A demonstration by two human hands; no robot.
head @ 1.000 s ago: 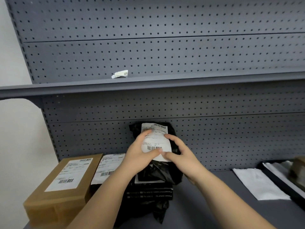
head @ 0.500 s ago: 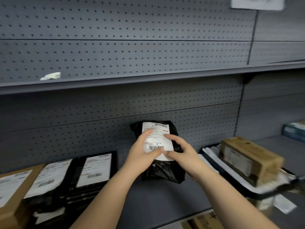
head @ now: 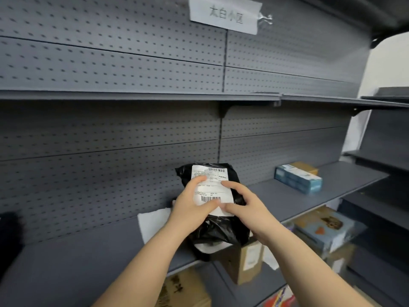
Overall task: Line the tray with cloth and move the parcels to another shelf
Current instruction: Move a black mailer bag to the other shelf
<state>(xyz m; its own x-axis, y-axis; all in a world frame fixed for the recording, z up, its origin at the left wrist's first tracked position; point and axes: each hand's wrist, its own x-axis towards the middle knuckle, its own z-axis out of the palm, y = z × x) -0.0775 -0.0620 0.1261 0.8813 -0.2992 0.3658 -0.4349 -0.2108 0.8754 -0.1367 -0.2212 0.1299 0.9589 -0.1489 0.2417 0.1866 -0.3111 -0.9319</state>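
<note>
A black plastic parcel (head: 221, 229) with a white shipping label is held up in front of the grey pegboard shelving, gripped from both sides. My left hand (head: 190, 209) holds its left edge with the thumb on the label. My right hand (head: 245, 209) grips the right side, fingers spread over the label. Behind my left wrist a white cloth (head: 152, 224) lies on the shelf. Below the parcel, part of the black tray (head: 203, 251) with white lining and a brown box (head: 243, 262) shows; most of the tray is hidden by the parcel and my arms.
The grey shelf (head: 309, 196) runs to the right, carrying a blue carton (head: 298, 178) with a brown box behind it. Lower shelves hold a printed light-blue box (head: 323, 229) and cardboard boxes (head: 183, 289). A paper sign (head: 225, 14) hangs on the pegboard above.
The view has swung right along the shelving with the parcel held in both hands. The parcels at the left have left the view; the blue carton and lower boxes have come into view.
</note>
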